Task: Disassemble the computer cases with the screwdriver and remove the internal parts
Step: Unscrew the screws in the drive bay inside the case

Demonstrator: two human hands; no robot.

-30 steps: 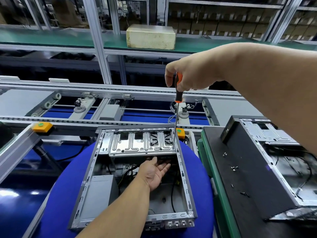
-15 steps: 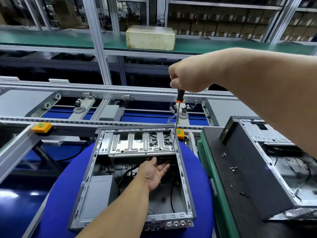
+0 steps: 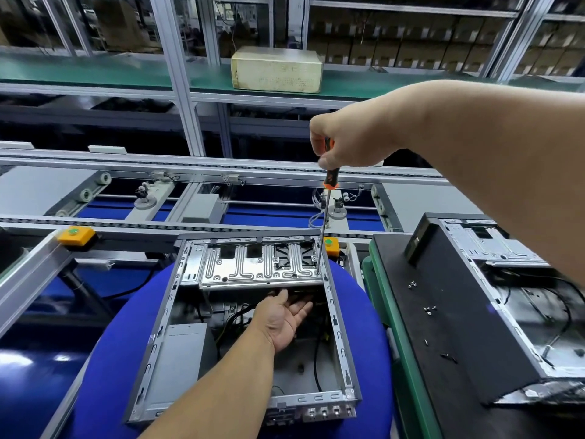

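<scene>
Unscrewing the drive bracket

My right grip [image 3: 340, 144] wraps the orange-and-black screwdriver [image 3: 329, 177], tip on the ribbed silver metal drive bracket [image 3: 258, 264] at the far end of the open grey steel computer case [image 3: 253, 327]; my left grip [image 3: 285, 318], fingers straight, waits beneath. The bracket looks stiff and sharp-edged: support its underside.

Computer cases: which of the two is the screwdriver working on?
The open case on the blue round pad. The screwdriver tip meets its drive bracket; the other case lies untouched on the black mat at right.
</scene>
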